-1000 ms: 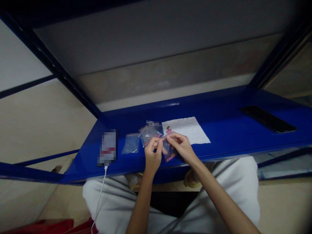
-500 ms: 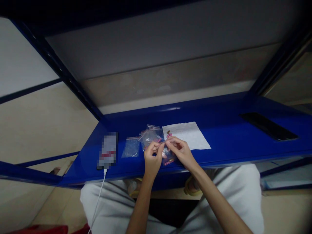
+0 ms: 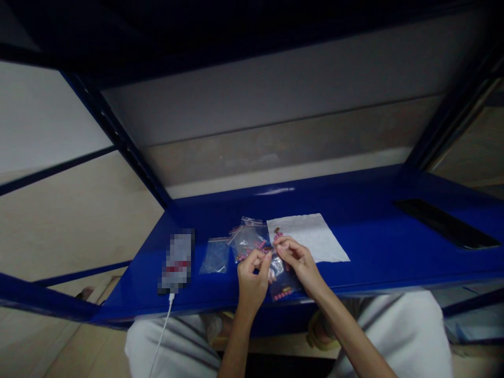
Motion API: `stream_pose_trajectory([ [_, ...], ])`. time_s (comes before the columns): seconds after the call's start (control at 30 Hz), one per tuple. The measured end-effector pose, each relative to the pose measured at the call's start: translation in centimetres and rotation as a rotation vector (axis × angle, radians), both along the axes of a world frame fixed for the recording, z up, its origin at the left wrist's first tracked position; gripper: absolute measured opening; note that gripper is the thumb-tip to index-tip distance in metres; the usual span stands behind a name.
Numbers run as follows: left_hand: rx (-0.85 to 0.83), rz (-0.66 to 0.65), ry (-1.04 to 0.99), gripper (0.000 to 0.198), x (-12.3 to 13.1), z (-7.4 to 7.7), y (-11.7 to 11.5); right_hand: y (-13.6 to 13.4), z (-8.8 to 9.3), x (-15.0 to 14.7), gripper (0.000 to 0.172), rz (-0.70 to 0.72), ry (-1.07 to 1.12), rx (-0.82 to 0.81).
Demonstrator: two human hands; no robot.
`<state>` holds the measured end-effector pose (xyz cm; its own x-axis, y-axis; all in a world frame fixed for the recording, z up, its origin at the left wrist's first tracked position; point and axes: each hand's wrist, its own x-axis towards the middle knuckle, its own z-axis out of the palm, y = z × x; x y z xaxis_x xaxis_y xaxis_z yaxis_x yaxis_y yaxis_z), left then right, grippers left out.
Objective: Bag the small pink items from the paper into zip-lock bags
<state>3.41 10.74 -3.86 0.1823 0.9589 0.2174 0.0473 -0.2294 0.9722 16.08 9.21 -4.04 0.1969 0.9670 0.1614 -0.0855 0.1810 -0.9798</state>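
Blue steel shelf point(image 3: 366, 262) carries a clear plastic bag of pink pills point(image 3: 284, 283). Left hand point(image 3: 254, 278) and right hand point(image 3: 300, 266) each pinch its top edge, grips closed.

blue steel upright point(image 3: 118, 137) left, white charging cable point(image 3: 162, 331) in front

A glossy cobalt-blue painted steel shelf point(image 3: 374, 247) ran across the lower middle of the frame, met at the left by a dark blue slotted metal upright point(image 3: 118, 139) climbing toward the upper left. Behind it, a smooth grey panel point(image 3: 275, 97) sat above a mottled beige band point(image 3: 291, 142) and a pale strip point(image 3: 287, 172), while a white wall panel point(image 3: 43, 115) and a cream wall panel point(image 3: 79, 220) filled the left side. Light was dim, the top edge fell into deep shadow, and a tan floor point(image 3: 74, 346) showed at the lower left.
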Motion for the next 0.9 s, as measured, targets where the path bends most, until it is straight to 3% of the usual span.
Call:
stream_pose_trajectory([
  [0.33,0.019,0.032,-0.032,0.033,0.11,-0.24,0.04,0.12,0.41,-0.15,0.031,-0.058,-0.067,0.077],
  [0.6,-0.002,0.096,-0.021,0.030,0.31,-0.19,0.52,-0.13,0.22,0.01,0.040,-0.039,-0.047,0.011],
  [0.9,0.185,0.238,0.141,0.028,-0.08,-0.04,0.21,-0.12,0.20,0.07,0.037,-0.065,-0.089,0.032],
])
